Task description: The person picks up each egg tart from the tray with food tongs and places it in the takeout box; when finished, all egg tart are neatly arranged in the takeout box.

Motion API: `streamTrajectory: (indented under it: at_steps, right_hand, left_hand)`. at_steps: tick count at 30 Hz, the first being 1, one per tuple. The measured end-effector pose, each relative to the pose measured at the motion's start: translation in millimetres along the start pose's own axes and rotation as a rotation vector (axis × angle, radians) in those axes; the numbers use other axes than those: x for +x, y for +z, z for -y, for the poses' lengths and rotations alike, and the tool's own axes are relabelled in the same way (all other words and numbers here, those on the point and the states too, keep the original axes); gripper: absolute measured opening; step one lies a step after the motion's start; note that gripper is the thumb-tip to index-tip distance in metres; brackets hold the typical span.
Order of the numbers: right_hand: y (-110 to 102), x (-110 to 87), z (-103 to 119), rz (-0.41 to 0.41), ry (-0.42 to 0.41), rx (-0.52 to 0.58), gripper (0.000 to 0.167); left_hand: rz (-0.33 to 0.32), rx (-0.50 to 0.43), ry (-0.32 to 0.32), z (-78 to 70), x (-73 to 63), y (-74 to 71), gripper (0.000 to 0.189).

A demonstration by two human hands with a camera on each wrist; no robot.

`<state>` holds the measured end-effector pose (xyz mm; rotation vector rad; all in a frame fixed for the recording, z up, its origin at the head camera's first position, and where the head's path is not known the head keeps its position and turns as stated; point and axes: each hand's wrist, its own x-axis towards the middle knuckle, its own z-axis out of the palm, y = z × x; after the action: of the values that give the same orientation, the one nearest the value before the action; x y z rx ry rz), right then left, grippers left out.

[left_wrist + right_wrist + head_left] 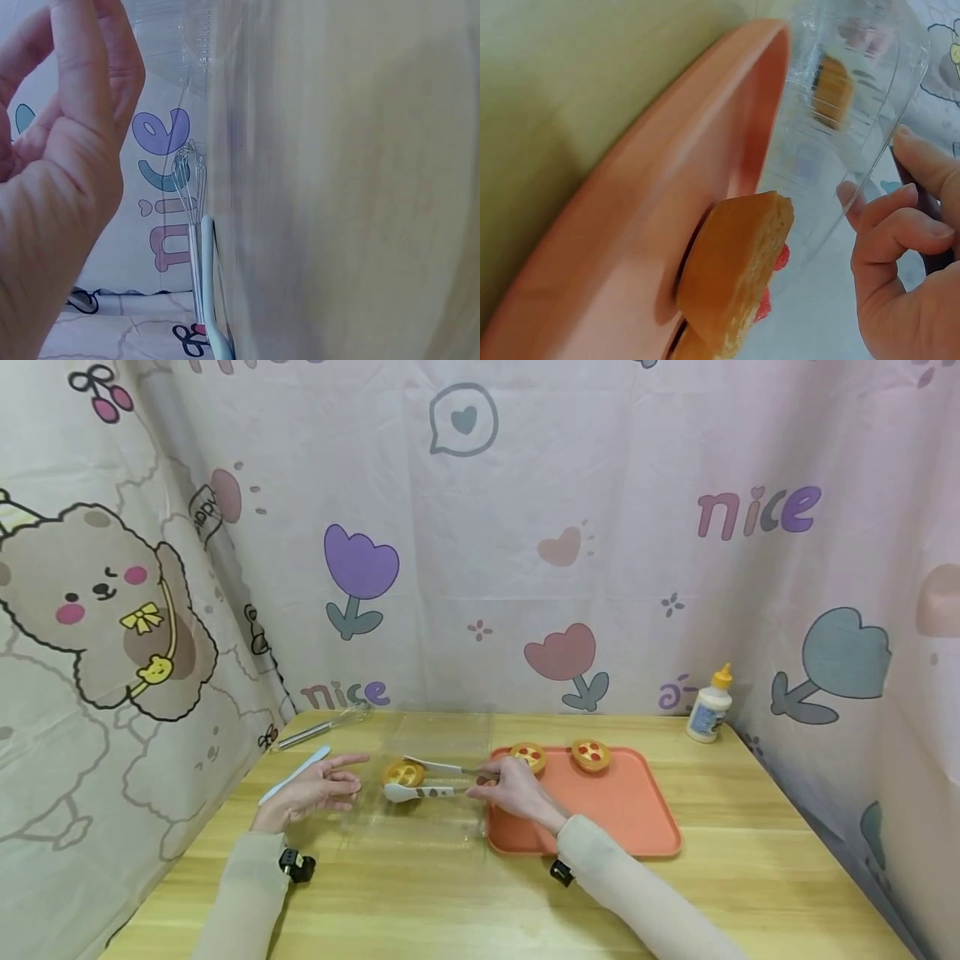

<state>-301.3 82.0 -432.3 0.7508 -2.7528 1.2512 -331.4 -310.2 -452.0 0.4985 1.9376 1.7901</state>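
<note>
My right hand holds a pair of tongs with pale, rounded ends. The tong ends lie on either side of a small yellow tart with a pale cross on top, in a clear plastic box. I cannot tell whether they pinch the tart. By the box's left side, my left hand holds nothing, its fingers loosely extended. An orange tray lies to the right, bearing a red-dotted tart and another tart near my right hand. In the right wrist view one tart looms close.
Behind my left hand lie a pale blue spatula-like tool and a wire whisk. A white glue bottle with a yellow cap stands at the back right. A printed curtain hangs behind the wooden table.
</note>
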Motion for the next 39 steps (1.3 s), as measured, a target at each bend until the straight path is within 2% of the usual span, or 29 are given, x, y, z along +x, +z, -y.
streamTrajectory:
  at_steps: [6,19,25,31,39]
  right_hand:
    - [4.7,3.1,-0.3,0.020,0.018,-0.001,0.041]
    - [8.9,4.8,-4.3,0.005,0.018,-0.039,0.042]
    - [10.4,6.3,-4.3,0.004,0.018,-0.043,0.046]
    - [4.5,2.0,-1.7,-0.022,-0.007,-0.043,0.047]
    - [-5.9,-1.4,-1.7,-0.038,-0.025,-0.057,0.046]
  left_hand:
    - [-0.018,0.014,-0.011,2.8,0.0,0.2,0.070]
    - [0.025,-0.012,0.009,3.6,2.5,0.2,0.071]
    - [0.023,-0.012,0.026,3.7,-0.6,-1.6,0.069]
    - [0.044,-0.033,0.022,4.0,-0.9,-3.6,0.068]
    - [0.039,-0.039,0.024,3.4,-1.2,-4.1,0.068]
